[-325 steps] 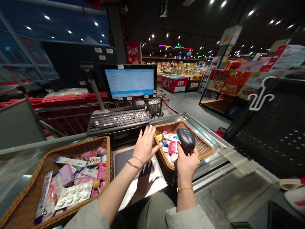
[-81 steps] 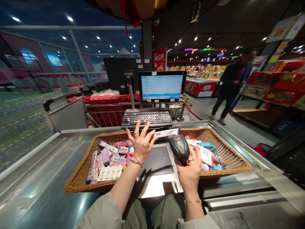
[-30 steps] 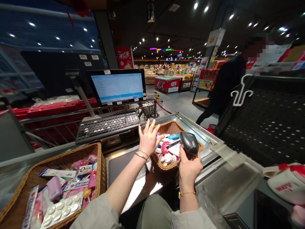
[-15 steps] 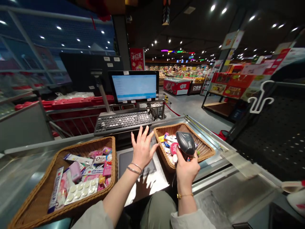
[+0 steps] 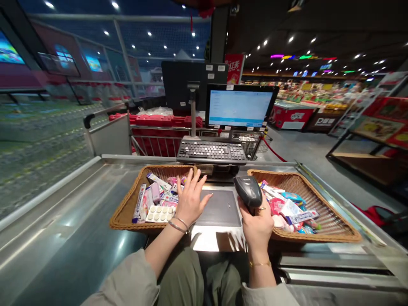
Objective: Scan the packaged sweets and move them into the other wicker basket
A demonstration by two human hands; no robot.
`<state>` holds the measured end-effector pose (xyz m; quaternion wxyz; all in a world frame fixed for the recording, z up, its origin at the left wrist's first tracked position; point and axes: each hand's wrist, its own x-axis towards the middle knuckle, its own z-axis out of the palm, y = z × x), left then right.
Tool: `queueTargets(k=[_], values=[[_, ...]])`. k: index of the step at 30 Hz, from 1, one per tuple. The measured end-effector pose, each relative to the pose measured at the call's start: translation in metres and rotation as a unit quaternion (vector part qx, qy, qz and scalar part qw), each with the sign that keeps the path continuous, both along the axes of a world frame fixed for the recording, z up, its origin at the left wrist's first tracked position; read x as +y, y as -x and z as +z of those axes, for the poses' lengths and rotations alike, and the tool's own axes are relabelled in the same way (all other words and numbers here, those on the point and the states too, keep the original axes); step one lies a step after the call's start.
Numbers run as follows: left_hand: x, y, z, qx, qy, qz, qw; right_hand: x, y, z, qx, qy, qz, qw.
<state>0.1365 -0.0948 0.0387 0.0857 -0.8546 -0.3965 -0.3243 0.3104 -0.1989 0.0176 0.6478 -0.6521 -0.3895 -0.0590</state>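
At the near edge of the dark counter pad [image 5: 219, 208], the right hand [image 5: 256, 227] grips a black handheld barcode scanner [image 5: 247, 191]. The left hand [image 5: 191, 202] is open, fingers spread, beside the wicker basket [image 5: 123, 216] left of the pad, which holds packaged sweets [image 5: 159, 199].

Small ceiling spotlights [image 5: 193, 35] light the checkout brightly from above, and the monitor screen [image 5: 240, 108] glows pale blue. Glare streaks the steel counter [image 5: 73, 212], and soft finger shadows [image 5: 231, 241] fall below the right hand [image 5: 256, 227]. Fisheye distortion bends the edges of the frame, where the left side smears into blur, while the centre stays sharp.
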Motion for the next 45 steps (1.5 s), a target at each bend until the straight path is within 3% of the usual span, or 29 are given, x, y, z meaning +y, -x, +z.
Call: queueTargets(k=[8,13,19,25,33,45], values=[[0.026,0.074,-0.003,0.071,0.009,0.053,0.996,0.024,0.027,-0.007,-0.077,0.029,0.059,0.995],[0.049,0.116,-0.004,0.133,0.019,0.052,0.990,0.035,0.035,-0.015,-0.132,0.061,0.114,0.983],[0.080,0.163,-0.007,0.200,0.041,0.045,0.978,0.046,0.047,-0.022,-0.143,0.073,0.133,0.978],[0.114,0.196,-0.020,0.257,0.067,0.043,0.963,0.055,0.054,-0.027,-0.165,0.085,0.147,0.971],[0.161,0.204,-0.033,0.329,0.105,-0.007,0.939,0.067,0.065,-0.035,-0.168,0.095,0.178,0.965],[0.190,0.207,-0.046,0.324,0.167,-0.032,0.930,0.069,0.069,-0.033,-0.142,0.119,0.167,0.968]])
